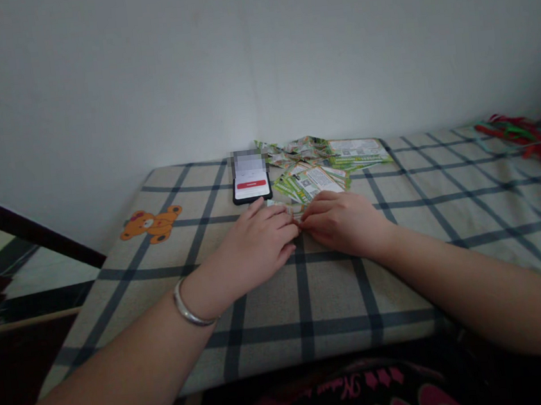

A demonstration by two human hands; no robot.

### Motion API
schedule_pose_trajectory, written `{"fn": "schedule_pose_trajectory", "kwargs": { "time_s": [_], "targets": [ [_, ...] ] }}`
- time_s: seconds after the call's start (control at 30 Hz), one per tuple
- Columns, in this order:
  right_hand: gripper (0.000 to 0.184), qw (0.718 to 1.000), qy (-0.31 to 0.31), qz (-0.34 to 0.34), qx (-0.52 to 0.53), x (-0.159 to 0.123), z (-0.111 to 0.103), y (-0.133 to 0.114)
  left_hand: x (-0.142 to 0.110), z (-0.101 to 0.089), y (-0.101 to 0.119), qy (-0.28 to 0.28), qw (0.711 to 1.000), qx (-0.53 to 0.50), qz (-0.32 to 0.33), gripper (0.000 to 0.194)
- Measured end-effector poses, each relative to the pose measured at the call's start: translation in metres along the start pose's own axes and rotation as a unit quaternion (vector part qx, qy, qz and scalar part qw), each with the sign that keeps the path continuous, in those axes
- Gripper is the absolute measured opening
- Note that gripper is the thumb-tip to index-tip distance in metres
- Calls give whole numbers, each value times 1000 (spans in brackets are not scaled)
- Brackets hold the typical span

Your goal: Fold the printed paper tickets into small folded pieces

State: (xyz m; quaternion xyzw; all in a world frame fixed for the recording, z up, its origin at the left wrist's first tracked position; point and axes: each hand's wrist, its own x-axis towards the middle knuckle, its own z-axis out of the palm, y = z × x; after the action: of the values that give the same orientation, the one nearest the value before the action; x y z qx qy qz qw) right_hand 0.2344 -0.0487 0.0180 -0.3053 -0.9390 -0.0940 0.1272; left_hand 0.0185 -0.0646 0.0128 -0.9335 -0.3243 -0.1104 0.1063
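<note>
Over the tablecloth, my left hand [262, 239] and my right hand [343, 220] meet with bent fingers and their fingertips nearly touching. Between them is a piece of printed paper [295, 210], mostly covered by the fingers; both hands seem to pinch it low against the table. Just beyond my right hand, several green-and-white printed leaflets [319, 182] lie fanned out flat. Behind these sit several creased, folded leaflets [296, 150]. A phone [252, 190] with a lit screen and a black case lies beyond my left hand. A silver bangle [189, 306] circles my left wrist.
A checked cloth [276, 350] covers the table, which stands against a pale wall [255, 56]. More flat leaflets [359, 150] lie at the back. An orange teddy-bear cutout [152, 224] is on the left; red and green fabric [529, 140] is heaped at the far right.
</note>
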Motion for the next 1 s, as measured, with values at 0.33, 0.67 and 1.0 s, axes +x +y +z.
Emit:
{"fn": "schedule_pose_trajectory", "kwargs": {
  "time_s": [0.33,0.67,1.0],
  "targets": [
    [20,999,-21,24,-6,0,-3,-4,0,-2,1,-7,1000,-7,5,19],
    [22,999,-5,27,36,-4,1,2,-1,-6,4,-6,1000,-1,15,18],
    [24,999,-6,7,35,-5,-1,0,1,-5,5,-10,1000,0,4,16]
  ]
}}
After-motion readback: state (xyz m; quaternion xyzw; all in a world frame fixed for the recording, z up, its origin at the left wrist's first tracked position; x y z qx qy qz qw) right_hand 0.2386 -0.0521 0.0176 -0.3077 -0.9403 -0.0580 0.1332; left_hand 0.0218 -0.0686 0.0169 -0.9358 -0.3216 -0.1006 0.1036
